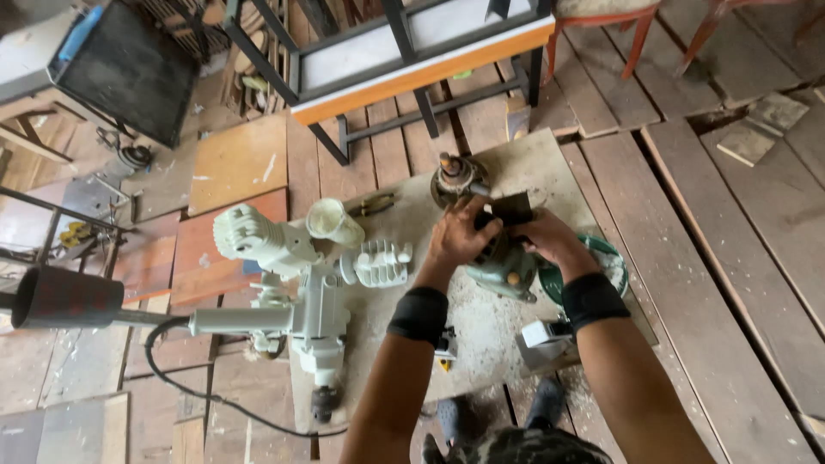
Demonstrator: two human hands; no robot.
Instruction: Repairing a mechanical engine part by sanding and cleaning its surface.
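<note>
My left hand [458,236] and my right hand [550,241] both grip a pale green tool housing [503,273] over a dusty board [550,167]. A black part [513,207] sticks up between my hands, touching my right fingers. Just beyond my hands stands a round brown motor rotor [455,176]. Both wrists wear black bands. The front of the housing is hidden by my fingers.
To the left lie a large pale green power tool body [296,292] with a black cord [185,374], a finned cover [378,262] and a cup-shaped cover [333,223]. A green bowl [612,258] sits behind my right wrist. A metal-frame table [412,64] stands ahead.
</note>
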